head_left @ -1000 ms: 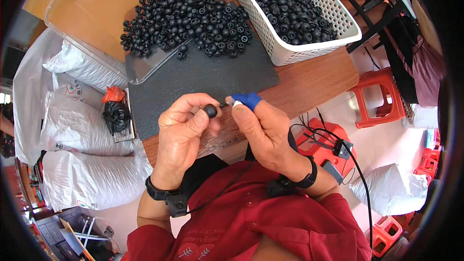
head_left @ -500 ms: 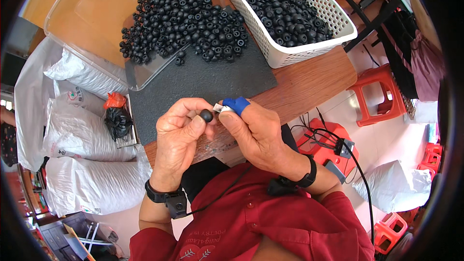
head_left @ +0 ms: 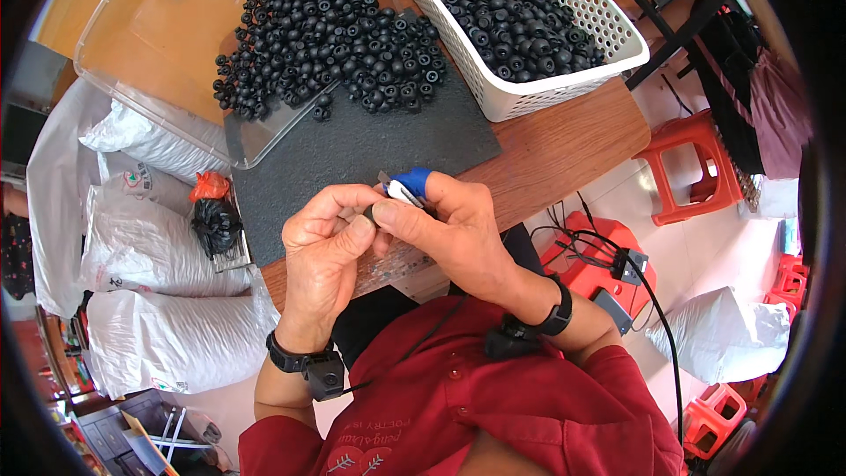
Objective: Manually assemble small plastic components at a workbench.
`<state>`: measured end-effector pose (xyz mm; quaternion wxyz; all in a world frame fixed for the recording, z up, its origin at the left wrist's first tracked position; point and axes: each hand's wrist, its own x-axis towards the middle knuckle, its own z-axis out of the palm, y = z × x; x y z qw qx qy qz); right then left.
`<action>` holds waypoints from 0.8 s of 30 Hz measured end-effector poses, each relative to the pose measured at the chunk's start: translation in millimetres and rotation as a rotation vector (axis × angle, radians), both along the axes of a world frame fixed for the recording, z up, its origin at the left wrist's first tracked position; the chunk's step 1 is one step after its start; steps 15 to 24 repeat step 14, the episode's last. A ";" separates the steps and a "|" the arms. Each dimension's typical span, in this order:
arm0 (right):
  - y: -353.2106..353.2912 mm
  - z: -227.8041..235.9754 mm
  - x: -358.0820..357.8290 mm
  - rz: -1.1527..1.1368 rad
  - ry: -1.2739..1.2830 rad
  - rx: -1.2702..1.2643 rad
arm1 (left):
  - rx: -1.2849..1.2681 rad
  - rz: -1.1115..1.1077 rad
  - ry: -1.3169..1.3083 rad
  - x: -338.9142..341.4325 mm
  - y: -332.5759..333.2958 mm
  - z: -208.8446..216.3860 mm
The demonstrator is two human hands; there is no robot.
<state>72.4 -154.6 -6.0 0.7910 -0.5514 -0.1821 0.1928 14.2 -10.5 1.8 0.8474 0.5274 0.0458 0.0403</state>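
Observation:
My left hand (head_left: pixel 319 247) pinches a small round black rubber-like piece (head_left: pixel 370 213) between thumb and fingers, just over the table's near edge. Against it presses the thumb of my right hand (head_left: pixel 463 234), covering much of the piece. That hand grips a small white-handled knife (head_left: pixel 404 193), its short blade pointing up and to the left. A blue cover (head_left: pixel 412 180) wraps my right index finger. Beyond both hands, a heap of similar black pieces (head_left: pixel 326 48), many with a hole, spills from a clear plastic bin (head_left: pixel 159 119) onto a dark mat (head_left: pixel 419 141).
A white perforated basket (head_left: pixel 520 104) full of black pieces stands at the far right of the wooden table (head_left: pixel 573 137). Stuffed white sacks (head_left: pixel 176 335) line the left side. Red stools (head_left: pixel 696 159), a red case (head_left: pixel 590 256) and cables are on the right.
My right hand has moved left and closed in on my left hand. Its thumb now lies over the black piece, and the knife has turned so the blade points more upward.

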 end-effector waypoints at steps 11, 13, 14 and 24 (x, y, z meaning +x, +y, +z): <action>-5.5 8.0 0.3 0.039 0.109 -0.014 | -0.073 0.001 0.007 1.4 1.8 -3.7; -3.5 4.2 -2.0 -0.001 0.108 0.019 | -0.075 -0.007 0.003 1.2 3.5 -3.9; -3.5 3.0 -1.5 0.015 0.112 0.026 | -0.074 -0.006 0.003 1.3 3.8 -3.7; -3.5 3.0 -1.5 0.015 0.112 0.026 | -0.074 -0.006 0.003 1.3 3.8 -3.7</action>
